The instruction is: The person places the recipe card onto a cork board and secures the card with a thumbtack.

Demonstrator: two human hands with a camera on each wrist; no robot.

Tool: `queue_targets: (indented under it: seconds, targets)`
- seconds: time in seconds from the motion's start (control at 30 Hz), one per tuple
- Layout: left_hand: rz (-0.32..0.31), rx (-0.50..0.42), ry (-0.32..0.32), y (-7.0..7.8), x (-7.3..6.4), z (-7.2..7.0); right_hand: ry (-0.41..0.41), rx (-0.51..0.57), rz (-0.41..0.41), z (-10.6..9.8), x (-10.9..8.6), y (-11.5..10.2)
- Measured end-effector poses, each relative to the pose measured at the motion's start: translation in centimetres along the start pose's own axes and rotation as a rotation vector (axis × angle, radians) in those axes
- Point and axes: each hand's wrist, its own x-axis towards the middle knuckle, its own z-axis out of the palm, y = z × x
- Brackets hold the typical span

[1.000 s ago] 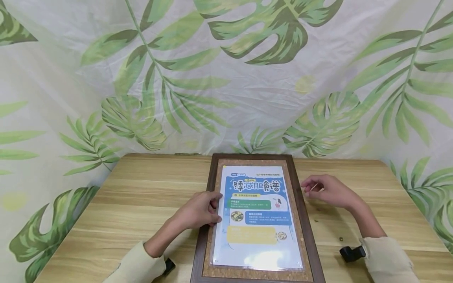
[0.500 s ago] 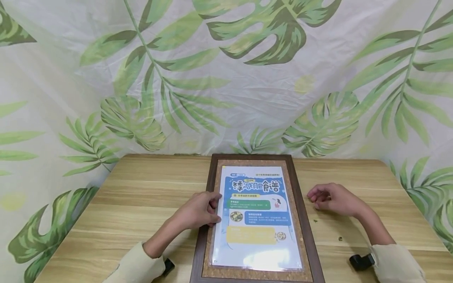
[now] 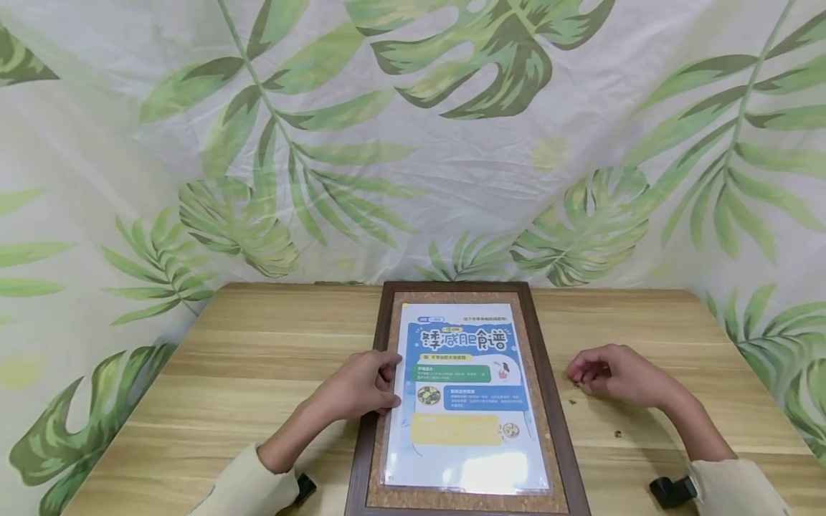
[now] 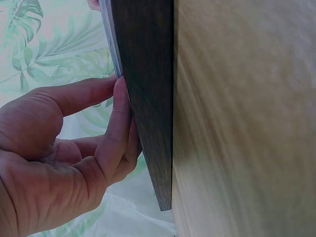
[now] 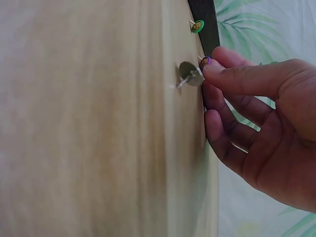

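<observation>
A laminated poster point(image 3: 448, 462) with blue, green and yellow blocks lies on a corkboard point(image 3: 464, 501) in a dark wooden frame point(image 3: 366, 437). A small yellow spot marks the poster's top left corner. My left hand point(image 3: 361, 385) rests thumb and index fingertips on the poster's left edge; in the left wrist view its other fingers lie against the frame's side. Right of the board, my right hand point(image 5: 266, 108) has thumb and index fingertips around a purple thumbtack point(image 5: 205, 61) at the tabletop. Close by lie a green thumbtack point(image 5: 198, 26) and a grey-looking thumbtack point(image 5: 191, 74), points up.
The wood-grain table point(image 3: 277, 344) carries the board at its middle, reaching its back edge. A leaf-printed curtain point(image 3: 361, 179) hangs behind and along both sides. Black wrist devices point(image 3: 672, 492) sit at both cuffs.
My right hand has moved from beside the frame's right edge down and rightward to the thumbtacks. My left hand stays on the poster's left edge.
</observation>
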Motion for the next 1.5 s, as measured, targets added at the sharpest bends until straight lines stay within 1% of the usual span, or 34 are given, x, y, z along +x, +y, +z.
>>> queue_targets:
  seconds: [0.07,0.33,0.5,0.8,0.97,1.1,1.27,1.5]
  targets:
    - [0.004,0.006,0.002,0.0,0.0,0.0,0.005,-0.012,-0.007,0.0,0.0,-0.1]
    - [-0.004,-0.028,-0.003,-0.3,-0.1,0.0,0.035,-0.093,0.006,0.0,0.4,-0.5]
    - [-0.003,-0.035,-0.004,-0.3,-0.1,0.0,0.013,-0.085,-0.001,0.0,0.8,-0.7]
    - [0.004,-0.033,-0.003,-0.2,0.0,0.0,-0.03,-0.025,0.026,0.2,0.9,-0.9]
    - [0.007,-0.028,-0.001,-0.2,0.0,0.1,-0.037,-0.035,0.036,0.3,0.7,-0.9]
    - [0.013,-0.013,-0.001,-0.3,0.0,0.2,-0.038,-0.042,0.028,0.5,0.5,-1.0]
    - [0.022,0.005,-0.002,-0.3,0.0,0.2,-0.025,-0.078,0.022,0.7,0.4,-1.3]
    - [0.039,0.024,-0.003,-0.2,0.0,0.2,0.014,-0.134,0.027,0.8,0.6,-2.1]
